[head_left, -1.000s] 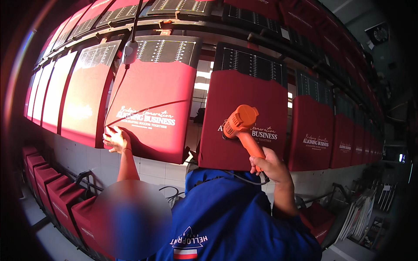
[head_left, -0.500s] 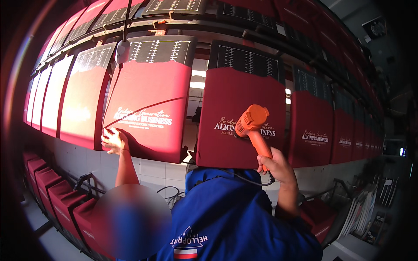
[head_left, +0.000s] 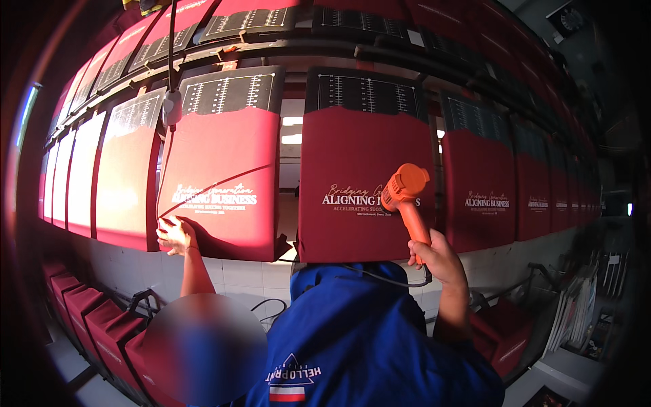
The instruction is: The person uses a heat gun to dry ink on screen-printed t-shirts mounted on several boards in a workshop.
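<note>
In my right hand (head_left: 441, 258) is the handle of an orange heat gun (head_left: 410, 190). Its round head is up over the print on a red cloth-covered board (head_left: 346, 234). My left hand (head_left: 176, 235) is at the lower left corner of another red board (head_left: 224, 149), its fingers curled in where a thin cord (head_left: 163, 159) comes down; the fingers appear to grip the cord, though their tips are partly hidden. A pale inline plug box (head_left: 173, 107) hangs above on that cord. Both boards carry white lettering and a black ruled top section.
More red-covered boards (head_left: 478, 183) stand in rows to both sides and behind, along dark rails (head_left: 285, 51). Lower left, further red boards (head_left: 108, 325) lean in a rack. A loose black cable (head_left: 271, 305) loops by my waist. Flat panels (head_left: 569, 325) are stacked at lower right.
The heat gun has shifted a little right across the board's print. The view has moved slightly, so the boards sit further left. My left hand stays at the same board corner.
</note>
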`<state>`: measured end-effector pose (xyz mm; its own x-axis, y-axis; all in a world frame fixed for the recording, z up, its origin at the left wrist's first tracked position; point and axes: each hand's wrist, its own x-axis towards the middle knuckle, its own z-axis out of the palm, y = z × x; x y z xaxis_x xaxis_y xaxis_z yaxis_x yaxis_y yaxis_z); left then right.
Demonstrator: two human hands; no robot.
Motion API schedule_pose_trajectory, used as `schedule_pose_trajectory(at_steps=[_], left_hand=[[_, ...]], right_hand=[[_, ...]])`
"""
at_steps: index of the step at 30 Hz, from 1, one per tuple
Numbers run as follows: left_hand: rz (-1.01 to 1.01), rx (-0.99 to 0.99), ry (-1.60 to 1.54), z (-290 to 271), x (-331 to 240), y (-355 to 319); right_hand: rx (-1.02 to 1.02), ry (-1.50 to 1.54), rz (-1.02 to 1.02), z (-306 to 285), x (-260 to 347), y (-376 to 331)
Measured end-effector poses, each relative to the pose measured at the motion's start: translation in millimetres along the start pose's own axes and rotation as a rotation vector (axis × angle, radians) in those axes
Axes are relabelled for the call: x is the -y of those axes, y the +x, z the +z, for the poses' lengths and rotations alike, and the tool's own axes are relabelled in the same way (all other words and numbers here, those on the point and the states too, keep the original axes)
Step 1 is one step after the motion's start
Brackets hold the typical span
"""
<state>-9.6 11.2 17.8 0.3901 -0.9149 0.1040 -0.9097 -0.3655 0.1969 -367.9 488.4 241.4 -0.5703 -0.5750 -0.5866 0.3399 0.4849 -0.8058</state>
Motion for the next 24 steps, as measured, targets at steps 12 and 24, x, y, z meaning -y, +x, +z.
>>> schedule_pose_trajectory(at_steps=[12, 24], left_hand=[[0.236, -0.225, -0.029, 25, 17, 65], [0.678, -0.149, -0.114, -37, 73, 145]], right_hand=[[-0.151, 0.091, -0.042, -46, -14, -24], [-0.257, 0.21, 0.0, 16, -13, -19]])
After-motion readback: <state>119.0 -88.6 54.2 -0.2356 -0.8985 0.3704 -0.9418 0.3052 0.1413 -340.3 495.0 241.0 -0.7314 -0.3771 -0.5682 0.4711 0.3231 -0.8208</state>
